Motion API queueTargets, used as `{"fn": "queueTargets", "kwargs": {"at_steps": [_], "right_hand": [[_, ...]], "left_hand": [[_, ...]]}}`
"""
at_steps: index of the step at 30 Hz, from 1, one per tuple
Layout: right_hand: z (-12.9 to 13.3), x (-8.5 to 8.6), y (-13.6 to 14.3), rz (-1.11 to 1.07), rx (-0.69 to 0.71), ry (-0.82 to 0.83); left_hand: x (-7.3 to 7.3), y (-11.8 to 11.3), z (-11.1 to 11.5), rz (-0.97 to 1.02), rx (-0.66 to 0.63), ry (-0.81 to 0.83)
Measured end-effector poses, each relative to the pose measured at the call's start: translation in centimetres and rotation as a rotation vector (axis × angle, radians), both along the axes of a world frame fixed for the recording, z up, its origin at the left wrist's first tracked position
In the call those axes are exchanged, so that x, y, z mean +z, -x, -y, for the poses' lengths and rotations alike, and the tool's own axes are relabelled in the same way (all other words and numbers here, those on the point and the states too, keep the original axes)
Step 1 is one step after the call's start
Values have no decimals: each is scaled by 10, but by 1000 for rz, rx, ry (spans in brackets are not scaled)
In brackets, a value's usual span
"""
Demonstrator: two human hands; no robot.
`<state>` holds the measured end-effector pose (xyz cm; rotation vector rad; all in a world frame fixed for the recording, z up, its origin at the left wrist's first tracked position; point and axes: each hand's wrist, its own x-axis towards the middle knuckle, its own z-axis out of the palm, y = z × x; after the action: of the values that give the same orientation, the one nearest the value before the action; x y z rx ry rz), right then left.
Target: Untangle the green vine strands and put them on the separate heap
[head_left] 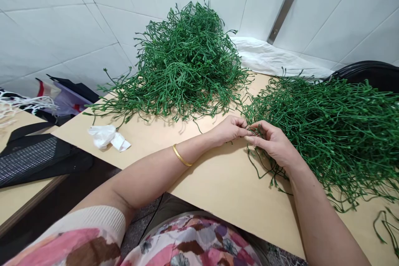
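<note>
My left hand (pixel 230 129) and my right hand (pixel 272 143) meet fingertip to fingertip at the left edge of a spread heap of thin green stems (pixel 336 129). Both hands are closed in a pinch on green stems, partly hidden by the fingers. A few loose stems hang below my right hand onto the tan tabletop (pixel 212 178). Behind my left hand rises a taller pile of the same stems (pixel 190 58), with small knobbed tips. A gold bangle (pixel 181 155) circles my left wrist.
Crumpled white tissue (pixel 107 136) lies on the table's left side. White tiled wall (pixel 93 29) stands behind, with a metal bracket (pixel 286 6) and white cloth or plastic (pixel 277 56) below. A black round object (pixel 368 72) sits back right. Black mesh (pixel 31 158) lies on another surface at left.
</note>
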<state>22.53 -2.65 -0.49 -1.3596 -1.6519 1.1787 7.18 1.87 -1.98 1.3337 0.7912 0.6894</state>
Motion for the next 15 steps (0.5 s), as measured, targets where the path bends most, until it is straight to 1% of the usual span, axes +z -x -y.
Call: {"fn": "queueTargets", "kwargs": {"at_steps": [3,5,9,15], "right_hand": [[0,-1,-2,-35,-30,1],[-1,-2,-3,-19,-54,-28],[-2,-4,-2,120,-90,-153],[-1,-4,0,322,-88,-318]], "left_hand": [[-1,2,-2,21,-48,3],[-3,2,-4,49,-74,25],[-4,3,-6,68,-78,48],[-1,3,-3,0,-74,14]]}}
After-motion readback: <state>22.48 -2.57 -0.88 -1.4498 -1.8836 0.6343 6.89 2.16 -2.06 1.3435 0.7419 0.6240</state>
